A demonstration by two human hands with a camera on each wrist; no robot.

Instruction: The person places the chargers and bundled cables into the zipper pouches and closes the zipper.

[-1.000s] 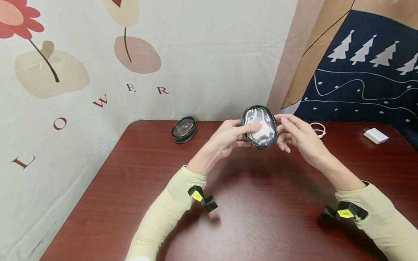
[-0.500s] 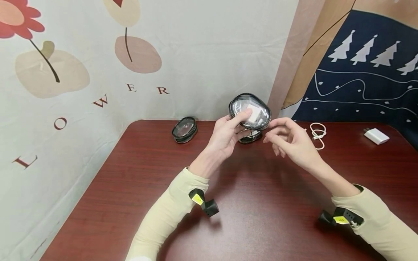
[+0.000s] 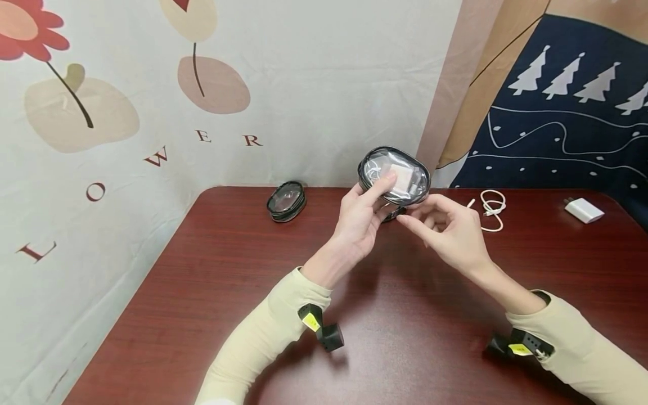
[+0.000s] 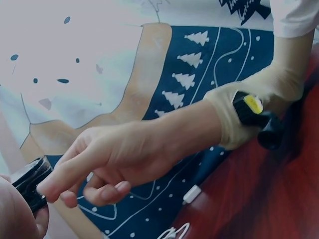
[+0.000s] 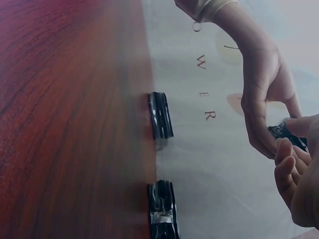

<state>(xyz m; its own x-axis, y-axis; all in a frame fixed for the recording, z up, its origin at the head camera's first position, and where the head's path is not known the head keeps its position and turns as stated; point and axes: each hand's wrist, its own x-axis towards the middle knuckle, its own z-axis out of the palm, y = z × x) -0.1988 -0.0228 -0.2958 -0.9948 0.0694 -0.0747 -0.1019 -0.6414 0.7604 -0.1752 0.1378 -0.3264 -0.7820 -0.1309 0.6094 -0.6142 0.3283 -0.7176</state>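
My left hand (image 3: 358,222) grips a clear oval pouch with black trim (image 3: 372,164), its thumb on the transparent face. A white squarish item (image 3: 402,179) shows inside the pouch, which is raised above the table and tilted. At the pouch's lower right rim, my right hand (image 3: 453,230) pinches the edge with thumb and forefinger. Whether a zipper pull lies between those fingertips is too small to tell. In the left wrist view the right hand (image 4: 107,159) meets the pouch's black side (image 4: 35,181). The right wrist view shows both hands around the pouch (image 5: 289,135).
Another black-trimmed pouch (image 3: 394,214) lies behind the hands, mostly hidden. A similar one (image 3: 286,201) rests at the back left of the red-brown table (image 3: 243,292). A white cable (image 3: 493,209) and a white charger plug (image 3: 584,211) lie at the right. Printed curtains hang behind.
My left hand has tilted the pouch from an upright pose and raised it slightly. The right hand has shifted left and lower, bringing its thumb and forefinger onto the rim. More of the cable shows.
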